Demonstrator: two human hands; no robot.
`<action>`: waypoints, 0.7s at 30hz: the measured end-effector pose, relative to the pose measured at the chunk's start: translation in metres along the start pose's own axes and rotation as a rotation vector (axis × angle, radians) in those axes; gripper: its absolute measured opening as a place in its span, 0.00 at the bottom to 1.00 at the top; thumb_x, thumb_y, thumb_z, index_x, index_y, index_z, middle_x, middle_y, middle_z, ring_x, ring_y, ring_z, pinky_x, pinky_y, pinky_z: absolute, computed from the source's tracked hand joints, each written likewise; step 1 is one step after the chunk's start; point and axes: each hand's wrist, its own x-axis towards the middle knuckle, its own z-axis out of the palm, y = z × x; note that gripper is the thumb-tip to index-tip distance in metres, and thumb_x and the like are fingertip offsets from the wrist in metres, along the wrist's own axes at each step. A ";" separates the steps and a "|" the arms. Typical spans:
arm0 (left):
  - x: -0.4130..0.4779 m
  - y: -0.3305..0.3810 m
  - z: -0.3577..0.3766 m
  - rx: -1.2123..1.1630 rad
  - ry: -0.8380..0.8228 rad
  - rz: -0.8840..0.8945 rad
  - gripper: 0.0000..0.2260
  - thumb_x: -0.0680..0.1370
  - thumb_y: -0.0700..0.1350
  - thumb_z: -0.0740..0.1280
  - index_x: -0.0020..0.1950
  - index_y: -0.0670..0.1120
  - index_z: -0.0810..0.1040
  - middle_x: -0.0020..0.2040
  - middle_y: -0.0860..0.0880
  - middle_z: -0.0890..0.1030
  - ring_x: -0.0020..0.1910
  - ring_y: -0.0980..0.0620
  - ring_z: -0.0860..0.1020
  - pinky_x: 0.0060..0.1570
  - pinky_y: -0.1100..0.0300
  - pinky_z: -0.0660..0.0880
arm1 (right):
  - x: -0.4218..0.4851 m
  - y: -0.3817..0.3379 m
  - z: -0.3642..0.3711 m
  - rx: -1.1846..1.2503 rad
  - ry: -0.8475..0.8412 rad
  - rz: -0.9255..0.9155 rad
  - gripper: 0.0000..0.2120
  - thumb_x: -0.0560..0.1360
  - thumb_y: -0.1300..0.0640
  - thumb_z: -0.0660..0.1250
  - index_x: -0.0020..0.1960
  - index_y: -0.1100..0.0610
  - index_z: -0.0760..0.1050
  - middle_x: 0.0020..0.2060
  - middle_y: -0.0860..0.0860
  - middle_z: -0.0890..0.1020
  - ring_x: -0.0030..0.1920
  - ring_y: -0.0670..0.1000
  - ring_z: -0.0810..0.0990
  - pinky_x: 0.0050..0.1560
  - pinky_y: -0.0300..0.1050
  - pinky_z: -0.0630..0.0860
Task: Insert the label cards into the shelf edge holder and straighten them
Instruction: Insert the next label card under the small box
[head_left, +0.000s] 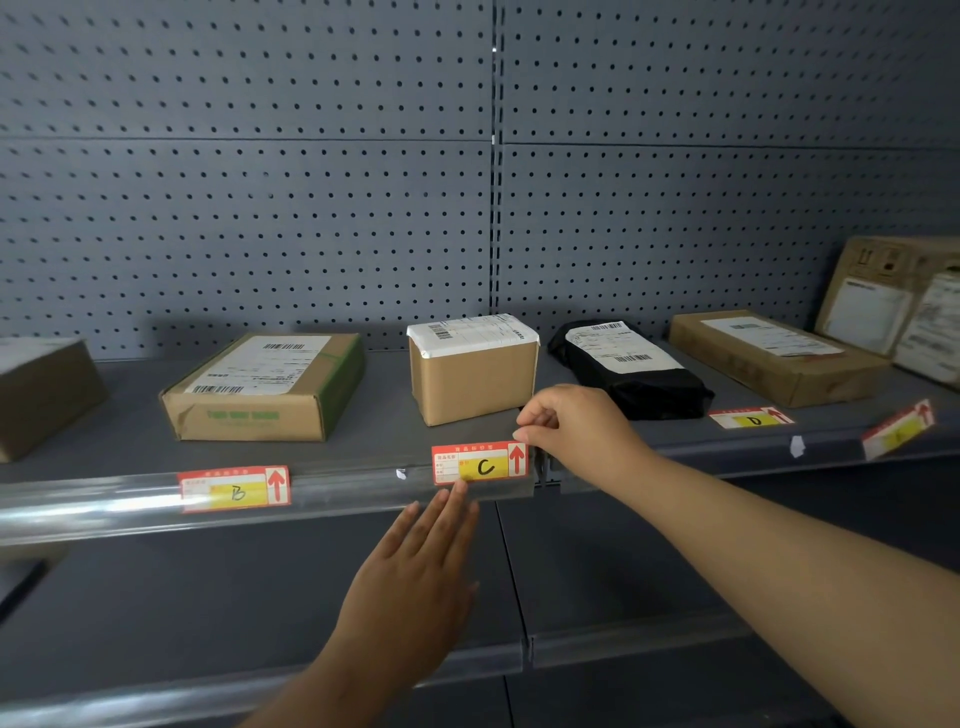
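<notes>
Head view shows the C card (480, 464) at the front lip of the shelf (374, 415): a red-bordered slip with a yellow field, a black handwritten C, and a red up-arrow on white at its right end. It sits in the clear holder (104, 506) at the strip's right end, just left of the seam between two shelf sections, and reads almost level.

The right hand (576, 421) reaches in from the right with curled fingers and pinches the card's top right corner. The left hand (415, 566) comes up from below with fingers straight and together, the fingertips touching the holder at the card's lower edge (left of centre).

A tan box (472, 379) stands on the shelf directly behind the card. The B card (235, 488), same design, sits in the holder well to the left. The D card (751, 418) lies flat on the shelf top to the right, just beside a black parcel (634, 374). A fourth card (897, 430) at the far right edge is tilted, its letter blurred.
</notes>
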 end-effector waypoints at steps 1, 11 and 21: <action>0.000 0.001 -0.001 -0.003 -0.005 0.000 0.30 0.80 0.56 0.39 0.66 0.40 0.70 0.68 0.40 0.69 0.67 0.43 0.67 0.66 0.50 0.49 | 0.000 0.000 0.000 0.002 0.005 0.000 0.07 0.72 0.56 0.71 0.48 0.57 0.81 0.41 0.47 0.77 0.41 0.44 0.75 0.38 0.28 0.67; 0.021 0.014 -0.038 -0.037 0.137 -0.051 0.28 0.79 0.57 0.45 0.64 0.41 0.74 0.65 0.41 0.73 0.65 0.44 0.71 0.69 0.48 0.53 | -0.011 -0.008 -0.014 -0.038 0.129 -0.075 0.08 0.75 0.53 0.67 0.48 0.56 0.80 0.41 0.47 0.76 0.43 0.45 0.74 0.47 0.38 0.71; 0.060 0.025 -0.072 -0.078 0.255 -0.057 0.24 0.74 0.55 0.53 0.58 0.41 0.78 0.59 0.42 0.79 0.58 0.45 0.77 0.61 0.45 0.67 | -0.040 0.009 -0.046 -0.154 0.203 0.009 0.09 0.76 0.51 0.65 0.52 0.55 0.79 0.48 0.49 0.79 0.50 0.47 0.76 0.53 0.43 0.74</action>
